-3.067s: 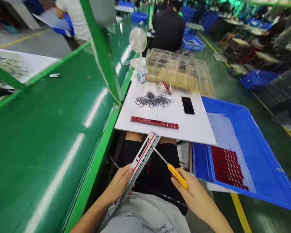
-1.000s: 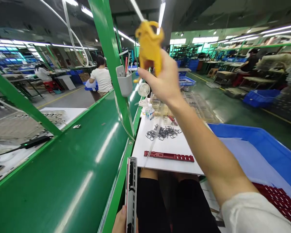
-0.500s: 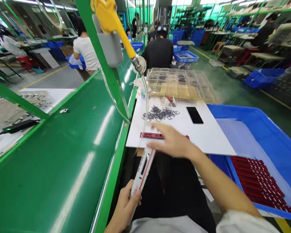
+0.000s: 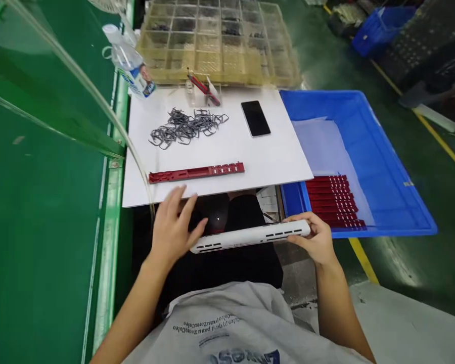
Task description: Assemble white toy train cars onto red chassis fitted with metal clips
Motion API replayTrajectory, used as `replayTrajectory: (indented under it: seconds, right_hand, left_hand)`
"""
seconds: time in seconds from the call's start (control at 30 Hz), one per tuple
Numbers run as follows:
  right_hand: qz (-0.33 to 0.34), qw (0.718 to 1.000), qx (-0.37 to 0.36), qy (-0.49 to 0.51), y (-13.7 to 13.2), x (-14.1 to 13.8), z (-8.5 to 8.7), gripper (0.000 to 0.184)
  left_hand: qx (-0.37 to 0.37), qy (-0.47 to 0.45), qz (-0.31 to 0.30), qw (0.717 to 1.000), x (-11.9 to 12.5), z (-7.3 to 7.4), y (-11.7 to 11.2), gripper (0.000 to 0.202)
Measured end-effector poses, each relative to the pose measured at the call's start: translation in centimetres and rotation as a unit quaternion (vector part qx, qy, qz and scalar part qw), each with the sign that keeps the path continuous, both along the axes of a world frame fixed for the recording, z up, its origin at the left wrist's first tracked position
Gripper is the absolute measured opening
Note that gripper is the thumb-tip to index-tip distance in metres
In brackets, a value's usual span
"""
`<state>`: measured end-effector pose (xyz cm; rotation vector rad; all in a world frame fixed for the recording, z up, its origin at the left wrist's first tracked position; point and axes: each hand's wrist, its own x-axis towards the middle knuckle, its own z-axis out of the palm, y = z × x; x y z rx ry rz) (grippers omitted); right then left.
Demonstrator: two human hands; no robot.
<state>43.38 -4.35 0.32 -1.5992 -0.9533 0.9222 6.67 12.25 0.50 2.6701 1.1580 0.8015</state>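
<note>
A long white slotted strip (image 4: 250, 236) lies crosswise over my lap, and my right hand (image 4: 313, 238) is shut on its right end. My left hand (image 4: 174, 226) hovers at the strip's left end with fingers spread, holding nothing. Just beyond them, a red slotted bar (image 4: 195, 173) lies on a white board (image 4: 276, 162). A tangle of dark wire clips (image 4: 187, 126) and a black phone (image 4: 255, 118) also rest on the board. A small transparent holder with a red-handled tool (image 4: 202, 90) stands at its far edge.
A blue crate (image 4: 358, 136) to the right holds rows of red bars (image 4: 333, 199) on a pale sheet. A compartment tray (image 4: 220, 45) and a water bottle (image 4: 131, 63) stand beyond the board. A green conveyor belt (image 4: 41, 202) runs along the left, under a transparent tube (image 4: 85, 88).
The yellow-handled screwdriver has left my right hand and hangs up on its holder, out of view now. The strip has turned crosswise, and my right hand has taken its end as my left hand came off.
</note>
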Motion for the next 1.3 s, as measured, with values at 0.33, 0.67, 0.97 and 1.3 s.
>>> replayTrajectory:
  seconds: [0.33,0.67,0.97,1.3]
  right_hand:
    - [-0.014,0.997,0.057,0.051,-0.2,0.7,-0.9,0.070]
    - [-0.039,0.989,0.130,0.050,2.2,0.5,-0.3,0.068]
    - [0.134,0.964,0.210,-0.092,12.7,3.3,4.1,0.054]
    - [0.170,0.955,0.169,-0.173,16.8,5.9,2.0,0.057]
  left_hand:
    - [-0.063,0.117,0.000,0.991,8.5,-0.8,4.8,0.073]
    - [-0.195,0.058,-0.154,0.967,0.5,9.8,2.2,0.077]
    - [-0.004,0.193,-0.092,0.977,1.1,10.5,6.9,0.053]
    - [-0.043,0.268,-0.098,0.957,3.8,7.7,11.5,0.069]
